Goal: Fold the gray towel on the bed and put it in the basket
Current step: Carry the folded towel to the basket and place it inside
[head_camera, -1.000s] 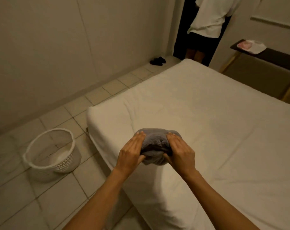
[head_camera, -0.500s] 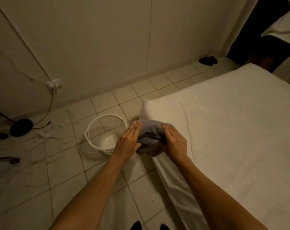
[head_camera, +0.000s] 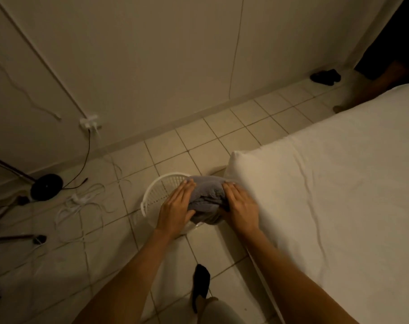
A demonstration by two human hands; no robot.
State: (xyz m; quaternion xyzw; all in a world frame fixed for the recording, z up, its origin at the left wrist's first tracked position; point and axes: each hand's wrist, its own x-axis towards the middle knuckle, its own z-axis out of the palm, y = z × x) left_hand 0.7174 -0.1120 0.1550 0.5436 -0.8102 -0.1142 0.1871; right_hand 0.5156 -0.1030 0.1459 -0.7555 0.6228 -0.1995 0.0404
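A: Where do you have the folded gray terry towel right now?

B: You're carrying it pressed between both palms, above the round white perforated plastic basket on the tiled floor. Your left hand clasps its left side, your right hand clasps the right, fingers wrapped over the top. It sits over the basket's right half, just beside the corner of the white-sheeted bed.

A: So what might spoil it from here?

B: I'd judge the bundle is off-centre. If you let go now, part could catch the near rim and tip out onto the floor. Shift it left first.

A: Anything else?

B: The fold is held only by your squeeze. Open one hand before the other and the layers may spring apart, so it lands crumpled. Lower it well into the basket, then loosen both together.

A: And the basket itself?

B: It looks light; bump the rim and it could slide or tilt. The loose white cords are well to the left, likely no bother.
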